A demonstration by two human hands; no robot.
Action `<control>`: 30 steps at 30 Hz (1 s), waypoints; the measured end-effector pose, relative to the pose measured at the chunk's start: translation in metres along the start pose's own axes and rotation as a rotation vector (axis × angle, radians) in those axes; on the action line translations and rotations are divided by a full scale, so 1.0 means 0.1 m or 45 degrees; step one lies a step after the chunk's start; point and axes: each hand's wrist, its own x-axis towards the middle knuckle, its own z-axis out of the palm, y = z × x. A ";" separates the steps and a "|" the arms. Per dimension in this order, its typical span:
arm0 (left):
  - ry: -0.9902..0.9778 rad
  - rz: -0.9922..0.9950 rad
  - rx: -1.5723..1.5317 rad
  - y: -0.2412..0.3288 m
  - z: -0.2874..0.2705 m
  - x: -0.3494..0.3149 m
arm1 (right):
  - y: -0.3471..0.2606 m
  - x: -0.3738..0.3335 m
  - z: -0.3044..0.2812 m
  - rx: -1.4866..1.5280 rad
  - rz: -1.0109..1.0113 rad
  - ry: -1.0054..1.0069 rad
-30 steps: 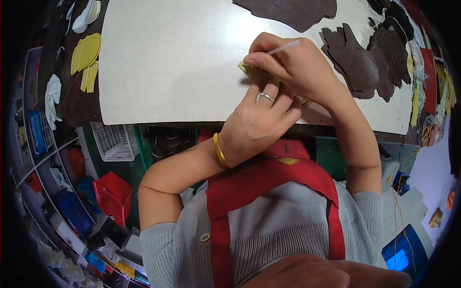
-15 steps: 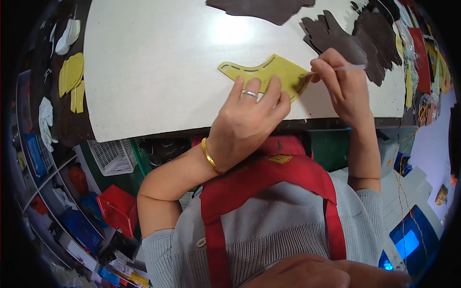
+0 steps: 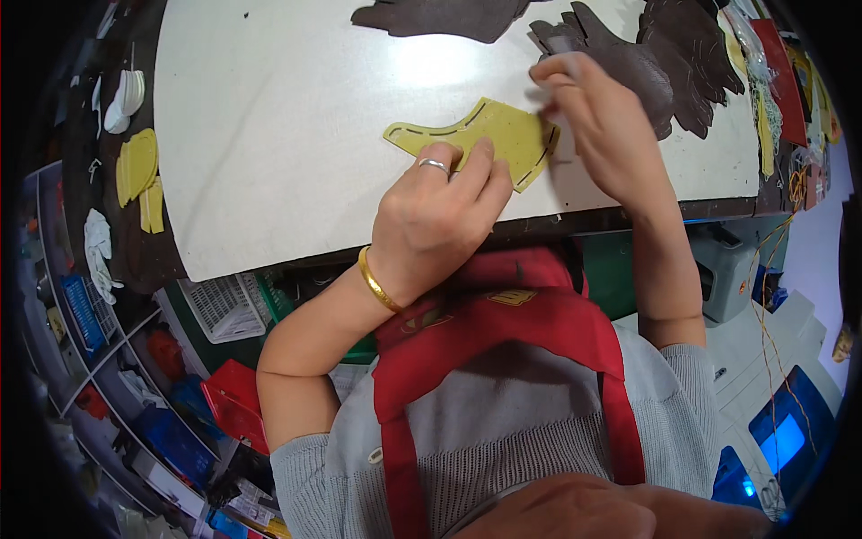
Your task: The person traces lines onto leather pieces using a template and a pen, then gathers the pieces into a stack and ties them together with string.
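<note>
Sheet [image 3: 516, 135], flat and yellow, lies on the smooth white tabletop [image 3: 269, 135] near its front edge. It has a thin, curvy tail on the left and a wide end with straight sides on the right. Black dashes run along its edges.

From far away, I can see the bare left hand [image 3: 440, 207], which wears a shiny silver ring. Its bent fingertips press on the sheet, but the thumb is hidden, so I can't tell if it pinches too. The bare right hand [image 3: 606, 126] is just beside the wide end, its fingers curled around a thin, pale stick [image 3: 558, 43] that looks blurry to me.

Past that hand, I see piles of dark brown, leathery pieces shaped like gloves [image 3: 620, 67]. Far to the left sit thin yellow pieces with round tops [image 3: 136, 166], and a crumpled white cloth [image 3: 97, 256] is near them.

Lower down, I spot a white plastic basket with little holes [image 3: 211, 310]; I can't tell what it holds. A shiny red plastic bin [image 3: 232, 404] is near grey shelves [image 3: 112, 337], which hold a blue plastic tray [image 3: 81, 301] and red bundles [image 3: 164, 350].
</note>
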 end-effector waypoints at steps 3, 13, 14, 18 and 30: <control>-0.019 0.000 0.088 -0.02 -0.02 0.06 | -0.08 0.11 0.02 -0.586 0.093 -0.427; 0.138 -0.083 0.027 -0.80 0.25 0.58 | 0.55 0.01 -1.04 -0.340 0.349 0.207; 0.139 -0.084 0.030 -0.75 0.21 0.58 | 0.60 0.03 -1.08 -0.479 0.296 0.290; -0.180 -0.083 -0.102 -0.25 -0.08 0.15 | 0.46 -0.14 -0.71 0.037 0.135 0.424; -0.023 -0.299 -0.234 0.01 -0.03 -0.25 | 0.18 0.00 0.19 -0.157 -0.016 -0.198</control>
